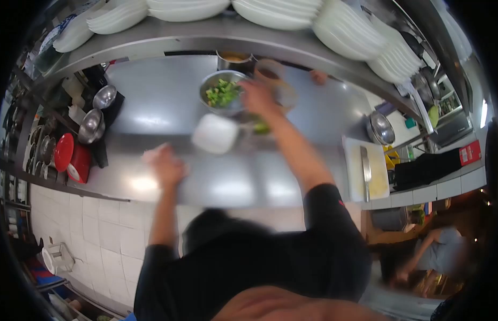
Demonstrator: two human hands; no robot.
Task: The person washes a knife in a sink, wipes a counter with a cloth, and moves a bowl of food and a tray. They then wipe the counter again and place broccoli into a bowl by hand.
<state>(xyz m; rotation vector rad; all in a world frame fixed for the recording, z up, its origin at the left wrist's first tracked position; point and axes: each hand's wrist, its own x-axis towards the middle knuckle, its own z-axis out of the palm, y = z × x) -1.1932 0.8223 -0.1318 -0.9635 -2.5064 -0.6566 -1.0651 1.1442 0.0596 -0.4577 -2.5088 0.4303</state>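
A metal bowl (pixel 204 101) with chopped green vegetables (pixel 223 93) stands on the steel counter. My right hand (pixel 258 98) reaches over its right rim; the fingers are blurred, so I cannot see whether they hold anything. My left hand (pixel 167 166) is above the counter's front left part, also smeared by motion, with a pale patch at its fingertips that I cannot make out. A white square dish (pixel 215 133) sits just in front of the bowl. Beside it is a blurred clear container with something green (pixel 261 127).
Behind the bowl are a metal pot (pixel 234 64) and a round brownish container (pixel 269 70). Another person's hand (pixel 318 77) rests at the back edge. A knife (pixel 365 172) lies on a cutting board (pixel 381 184) at right. A red scale (pixel 78 163) stands left; stacked plates (pixel 278 12) line the overhead shelf.
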